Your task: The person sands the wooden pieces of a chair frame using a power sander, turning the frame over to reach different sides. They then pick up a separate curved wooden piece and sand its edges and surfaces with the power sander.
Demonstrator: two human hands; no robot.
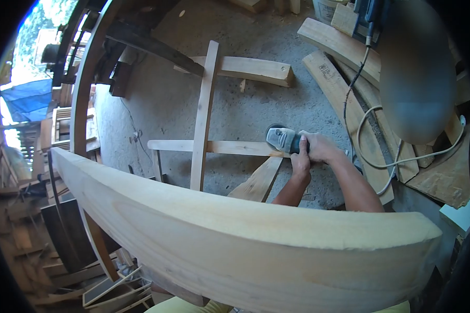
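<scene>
An angle grinder (284,140) with a grey head and a teal body rests over the right end of a pale wooden bar (235,147). My right hand (321,147) wraps around the rear of the grinder's body. Just in front and below, my left hand (300,160) is closed on the same tool, its thumb pointing up along it. The grinder's disc shows only partly at the far side of its head. A large curved wooden beam (245,224) spans the foreground and hides my elbows. Below the bar lies a slanted board (258,180).
An upright-looking wooden strip (204,115) crosses the bar. Behind lies a thick curved block (256,70) on the concrete floor (167,112). At right are planks (339,99) with a looping cable (360,138) over them. A blurred patch covers the upper right; scrap wood lies left.
</scene>
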